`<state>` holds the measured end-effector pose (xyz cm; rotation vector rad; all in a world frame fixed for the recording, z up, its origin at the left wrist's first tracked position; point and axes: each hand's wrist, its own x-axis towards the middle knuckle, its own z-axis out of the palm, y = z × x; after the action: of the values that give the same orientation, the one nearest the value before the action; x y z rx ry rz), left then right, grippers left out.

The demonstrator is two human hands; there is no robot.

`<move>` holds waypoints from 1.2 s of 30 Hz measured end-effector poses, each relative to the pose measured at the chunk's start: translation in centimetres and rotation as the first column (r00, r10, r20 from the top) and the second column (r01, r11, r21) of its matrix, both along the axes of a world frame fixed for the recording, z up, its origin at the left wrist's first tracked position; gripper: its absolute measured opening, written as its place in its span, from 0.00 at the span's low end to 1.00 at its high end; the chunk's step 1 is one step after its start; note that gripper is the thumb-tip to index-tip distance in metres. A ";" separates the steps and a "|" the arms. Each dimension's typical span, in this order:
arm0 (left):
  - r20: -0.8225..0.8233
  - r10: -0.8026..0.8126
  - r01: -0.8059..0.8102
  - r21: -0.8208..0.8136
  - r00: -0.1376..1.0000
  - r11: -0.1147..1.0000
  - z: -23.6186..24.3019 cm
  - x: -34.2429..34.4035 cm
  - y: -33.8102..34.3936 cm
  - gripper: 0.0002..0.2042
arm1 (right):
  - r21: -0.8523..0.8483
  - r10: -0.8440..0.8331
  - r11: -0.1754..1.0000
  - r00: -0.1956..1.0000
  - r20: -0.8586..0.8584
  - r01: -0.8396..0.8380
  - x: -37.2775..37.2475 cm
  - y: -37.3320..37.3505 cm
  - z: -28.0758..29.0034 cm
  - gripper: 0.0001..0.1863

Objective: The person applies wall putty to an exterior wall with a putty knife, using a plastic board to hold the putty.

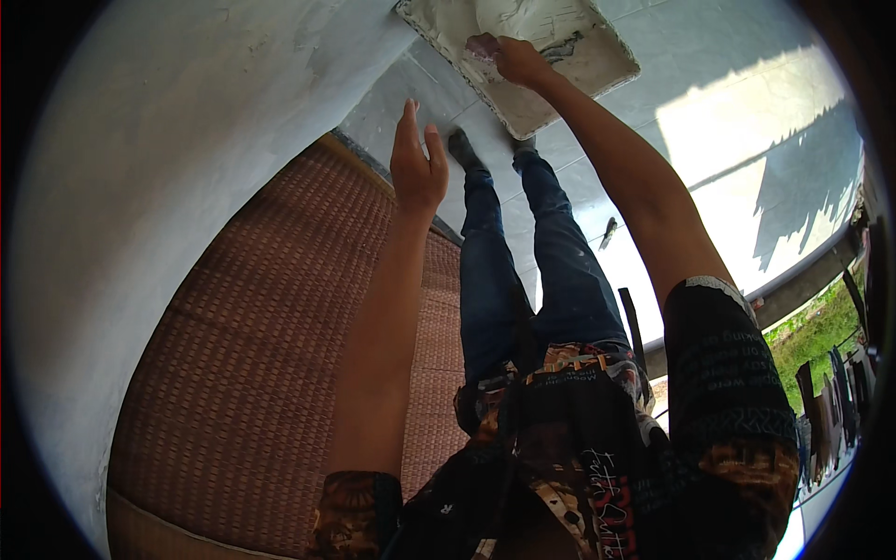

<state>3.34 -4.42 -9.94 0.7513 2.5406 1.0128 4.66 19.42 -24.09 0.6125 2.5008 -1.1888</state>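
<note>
A shallow pale tray [616,73] smeared with creamy white paste sits on the tiled floor beside the wall. My right hand [518,63] reaches over it, closed on a purple-brown tool, perhaps a scraper [481,45], whose full shape I cannot make out. A dark, streaked patch shows in the paste just right of that hand. My left hand [418,163] is held out open with nothing in it, fingers extended, near the plastered wall [187,140] and left of the tray.
A woven brown mat [243,355] lies along the wall. My legs and feet are below the tray. A small dark object [609,231] rests on the sunlit tiles [709,131]. At the right, beyond a ledge, are grass [812,331] and several leaning slats.
</note>
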 end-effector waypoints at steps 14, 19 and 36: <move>0.007 0.089 -0.089 0.028 0.996 0.996 2.5 0.6 -1.8 0.24 | -0.765 -0.121 0.496 0.905 0.408 0.412 3.2 2.2 2.0 0.22; -0.061 0.152 -0.145 0.110 0.986 0.983 7.2 -0.2 -0.9 0.23 | -0.884 -0.241 0.148 0.883 0.403 0.444 4.5 1.6 9.2 0.18; -0.503 0.488 -0.216 0.504 0.713 0.836 30.3 -5.2 0.1 0.25 | -0.981 -0.471 0.127 0.862 -0.189 -0.145 -0.9 -4.5 38.3 0.18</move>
<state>-1.88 -4.29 20.40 0.8047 3.1698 1.7228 3.74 14.90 14.18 0.1722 1.1451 -2.9344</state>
